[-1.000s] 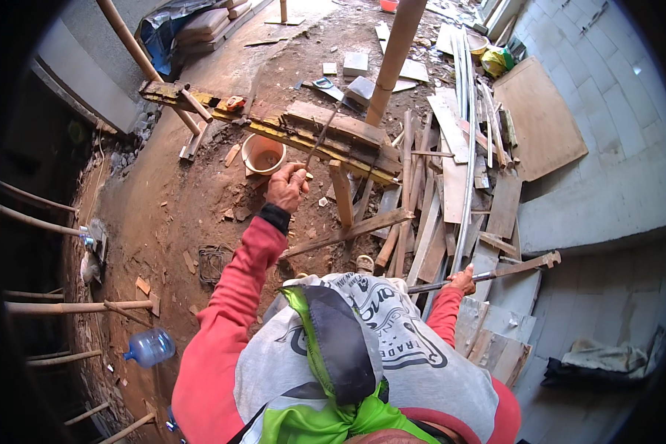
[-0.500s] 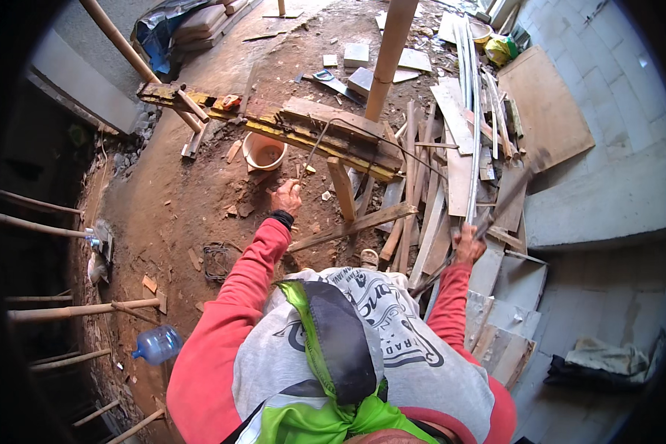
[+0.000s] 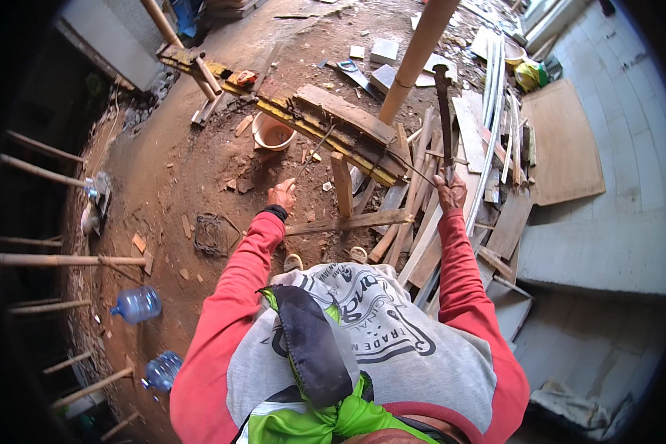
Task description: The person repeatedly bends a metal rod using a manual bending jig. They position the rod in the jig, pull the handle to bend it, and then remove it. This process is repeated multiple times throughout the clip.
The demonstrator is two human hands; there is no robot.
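Head | left grip [image 3: 281,195] pinching thin rod [image 3: 315,153] | right grip [image 3: 452,194] wrapped round dark bar [image 3: 444,111]

Brown dirt ground [image 3: 172,192] holds a pale bucket [image 3: 263,128]; beyond the bucket lie a handsaw [image 3: 361,78] and grey blocks [image 3: 384,52], to its right a pile of boards [image 3: 426,251], to its near left two water jugs [image 3: 138,304].
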